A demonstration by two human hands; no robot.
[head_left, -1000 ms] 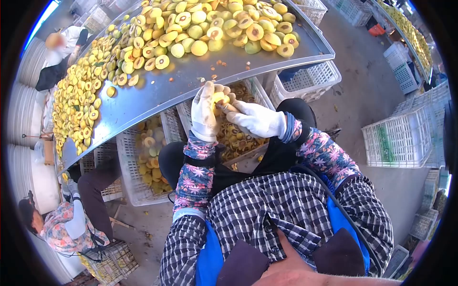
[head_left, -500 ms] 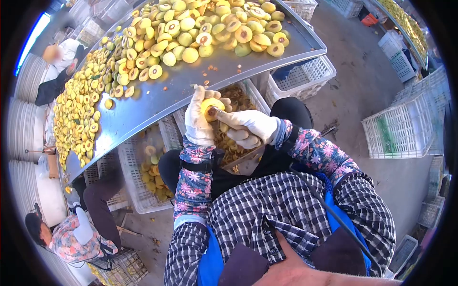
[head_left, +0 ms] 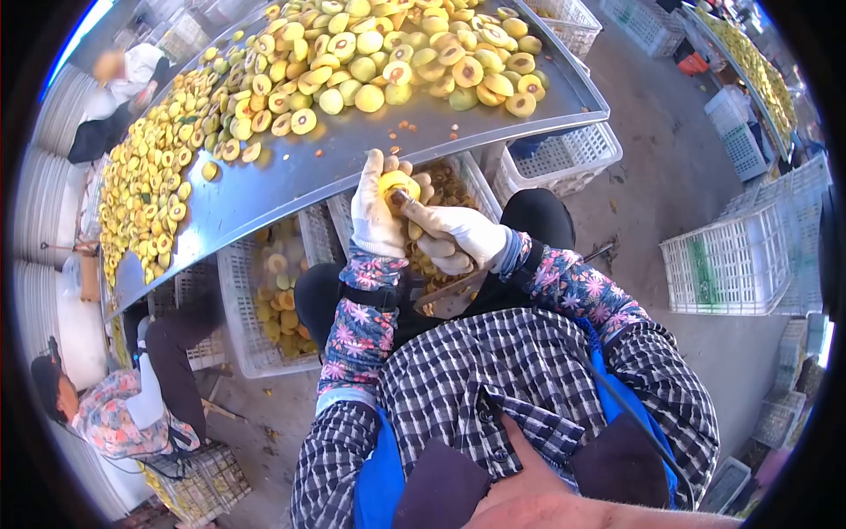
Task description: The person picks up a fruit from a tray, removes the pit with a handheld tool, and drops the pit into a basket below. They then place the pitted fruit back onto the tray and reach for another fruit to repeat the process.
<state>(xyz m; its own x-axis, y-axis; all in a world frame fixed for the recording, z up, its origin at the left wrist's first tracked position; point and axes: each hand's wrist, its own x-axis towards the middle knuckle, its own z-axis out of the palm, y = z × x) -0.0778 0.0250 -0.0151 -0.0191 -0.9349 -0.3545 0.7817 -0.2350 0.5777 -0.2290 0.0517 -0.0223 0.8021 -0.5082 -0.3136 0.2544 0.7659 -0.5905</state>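
Note:
My left hand (head_left: 377, 216), in a pale work glove, is closed around a yellow halved stone fruit (head_left: 398, 182), perhaps a peach, its brown pit hollow facing my right hand. My right hand (head_left: 463, 234), also gloved, is closed with its fingertips at the hollow. A small dark tip shows there; whether it is a tool or a dirty fingertip I cannot make out. Both hands are above my lap, just below the near edge of the metal table (head_left: 291, 181). A large pile of halved fruit (head_left: 352, 62) covers the table's far side.
Beneath the table stand a white crate (head_left: 256, 366) of fruit and another crate (head_left: 480, 189) with cut pieces, below my hands. A white crate (head_left: 564, 163) sits by the table's right end. More crates (head_left: 723, 264) stand right. A co-worker (head_left: 132, 406) sits at lower left.
My right fingers have shifted slightly against the fruit, which stays in my left hand. The view has moved a little. The co-worker's hand at lower left has left the table edge.

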